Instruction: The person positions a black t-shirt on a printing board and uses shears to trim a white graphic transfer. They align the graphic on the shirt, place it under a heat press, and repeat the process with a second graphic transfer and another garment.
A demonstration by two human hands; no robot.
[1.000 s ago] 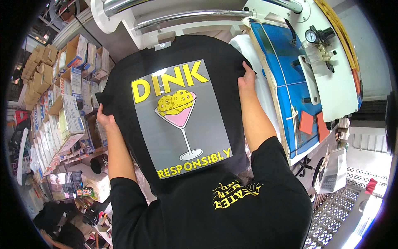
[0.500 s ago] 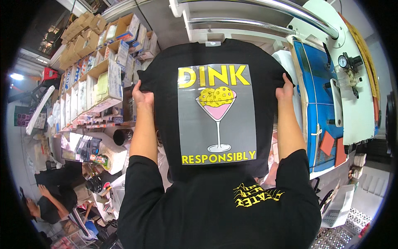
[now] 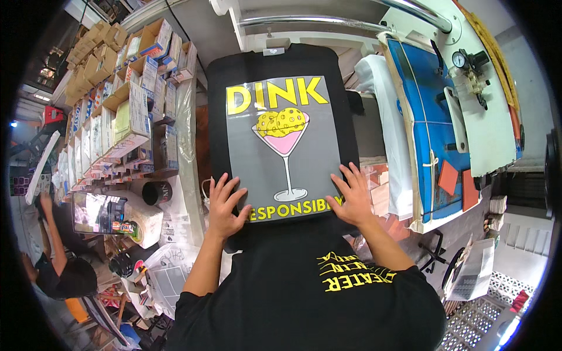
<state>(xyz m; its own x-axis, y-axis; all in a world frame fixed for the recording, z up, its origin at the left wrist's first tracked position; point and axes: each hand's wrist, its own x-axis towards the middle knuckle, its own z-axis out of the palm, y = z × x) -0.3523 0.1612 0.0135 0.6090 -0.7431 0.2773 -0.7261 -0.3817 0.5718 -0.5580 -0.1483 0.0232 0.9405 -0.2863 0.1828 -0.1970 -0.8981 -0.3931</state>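
Note:
A black T-shirt (image 3: pixel 218 105) lies flat before me on a platen, bearing a grey transfer sheet (image 3: pixel 252 164) printed with yellow lettering and a cartoon cocktail glass holding yellow perforated balls. My left hand (image 3: pixel 228 205) rests open, fingers spread, on the shirt and the sheet's lower left edge. My right hand (image 3: pixel 350 198) also lies open with spread fingers at the sheet's lower right edge. Both forearms reach in from below.
Cardboard boxes (image 3: pixel 117 117) are stacked at left; a co-worker (image 3: pixel 64 275) is at lower left. At right stand a blue heated slab (image 3: pixel 427 140) with red blocks and a pressure gauge (image 3: pixel 459 61), beside white fabric (image 3: pixel 380 146). Steel bars (image 3: pixel 316 20) cross the top.
My hands have let go of the shirt's sleeves and moved down to the lower sides of the printed sheet. The shirt now lies flatter, its sleeves dropped from view or hanging at the sides.

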